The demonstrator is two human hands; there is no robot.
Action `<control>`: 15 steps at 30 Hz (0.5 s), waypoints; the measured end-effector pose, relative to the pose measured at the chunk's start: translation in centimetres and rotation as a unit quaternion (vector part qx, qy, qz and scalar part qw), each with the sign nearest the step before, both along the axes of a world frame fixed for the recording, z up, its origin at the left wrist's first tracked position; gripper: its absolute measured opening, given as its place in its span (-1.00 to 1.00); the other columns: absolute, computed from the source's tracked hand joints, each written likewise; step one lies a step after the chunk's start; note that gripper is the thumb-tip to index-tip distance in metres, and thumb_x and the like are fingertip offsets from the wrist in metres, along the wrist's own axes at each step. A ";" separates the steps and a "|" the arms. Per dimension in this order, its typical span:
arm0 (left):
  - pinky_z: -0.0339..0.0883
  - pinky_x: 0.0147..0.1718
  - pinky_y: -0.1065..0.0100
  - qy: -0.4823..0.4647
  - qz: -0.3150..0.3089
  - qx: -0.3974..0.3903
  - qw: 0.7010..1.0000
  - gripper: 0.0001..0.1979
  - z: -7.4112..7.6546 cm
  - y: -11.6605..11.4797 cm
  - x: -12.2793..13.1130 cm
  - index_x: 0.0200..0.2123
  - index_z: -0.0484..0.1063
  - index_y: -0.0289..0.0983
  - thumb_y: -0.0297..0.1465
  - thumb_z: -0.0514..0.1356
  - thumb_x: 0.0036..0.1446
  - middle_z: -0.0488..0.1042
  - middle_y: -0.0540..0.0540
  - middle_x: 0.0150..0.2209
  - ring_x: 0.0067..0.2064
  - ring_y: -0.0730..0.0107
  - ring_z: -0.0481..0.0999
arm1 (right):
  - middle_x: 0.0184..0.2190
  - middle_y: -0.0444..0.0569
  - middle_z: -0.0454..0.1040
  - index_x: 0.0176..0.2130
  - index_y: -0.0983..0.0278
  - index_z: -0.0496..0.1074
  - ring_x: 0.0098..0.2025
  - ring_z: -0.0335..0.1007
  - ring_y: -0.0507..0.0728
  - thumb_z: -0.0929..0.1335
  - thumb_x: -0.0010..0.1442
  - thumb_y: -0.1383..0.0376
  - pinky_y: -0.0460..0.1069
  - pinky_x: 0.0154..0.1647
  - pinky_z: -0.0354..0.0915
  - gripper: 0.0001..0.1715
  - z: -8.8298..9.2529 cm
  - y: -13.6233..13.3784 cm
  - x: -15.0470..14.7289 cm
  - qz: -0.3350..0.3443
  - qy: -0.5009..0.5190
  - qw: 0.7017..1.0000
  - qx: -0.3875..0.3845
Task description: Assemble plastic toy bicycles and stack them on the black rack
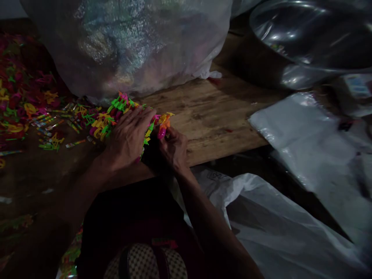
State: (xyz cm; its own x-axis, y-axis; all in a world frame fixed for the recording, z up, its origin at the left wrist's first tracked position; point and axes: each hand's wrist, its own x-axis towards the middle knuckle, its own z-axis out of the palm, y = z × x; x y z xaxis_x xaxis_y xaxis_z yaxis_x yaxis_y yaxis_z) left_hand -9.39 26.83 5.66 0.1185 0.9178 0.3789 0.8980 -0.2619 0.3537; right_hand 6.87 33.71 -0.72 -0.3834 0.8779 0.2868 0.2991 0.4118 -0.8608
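My left hand (128, 133) lies over a heap of small bright plastic pieces (103, 123), green, yellow and pink, its fingers stretched out along the top of them. More pieces show between it and my right hand. My right hand (176, 149) is closed, with orange and pink plastic pieces (163, 126) at its fingertips near the front edge of the wooden table (203, 116). Dim light hides their exact kind. The palms of both hands are out of sight.
A large stuffed translucent plastic bag (139, 46) stands behind the hands. Loose colourful pieces (17, 97) and thin printed sticks (49, 120) spread to the left. At the right are a shiny metal basin (296, 75), flat clear bags (305, 143) and an open plastic sack (261, 217).
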 end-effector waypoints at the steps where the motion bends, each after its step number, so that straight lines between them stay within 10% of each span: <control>1: 0.02 0.38 0.11 -0.004 0.001 -0.002 1.000 -0.47 0.0 0.0 0.0 0.29 0.25 -0.29 -0.48 -0.08 0.27 0.31 -0.14 0.30 0.37 0.20 0.20 | -0.43 -0.06 0.48 -0.28 0.24 0.47 -0.38 0.37 0.10 0.24 0.30 0.07 -0.02 -0.29 0.30 -0.65 0.0 0.0 0.0 0.009 -0.005 1.000 0.005; 15: -0.07 0.41 0.05 -0.030 -0.036 -0.042 0.998 -0.35 1.0 -0.4 0.5 0.32 0.18 -0.35 -0.39 0.07 0.14 0.21 -0.20 0.35 0.40 0.12 0.12 | -0.31 0.04 0.57 -0.15 0.27 0.52 -0.32 0.42 0.17 0.30 0.20 0.32 0.00 -0.30 0.26 -0.75 -1.0 -0.7 -1.1 -0.057 -0.163 0.979 0.111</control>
State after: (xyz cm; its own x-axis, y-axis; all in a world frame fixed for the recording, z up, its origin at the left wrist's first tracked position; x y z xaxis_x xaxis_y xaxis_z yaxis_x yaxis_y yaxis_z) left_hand -8.93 26.38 6.70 0.1653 0.9363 0.3098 0.8538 -0.2931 0.4303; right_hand 5.81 33.01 -1.70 -0.3890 0.8503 0.3545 0.5980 0.5258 -0.6049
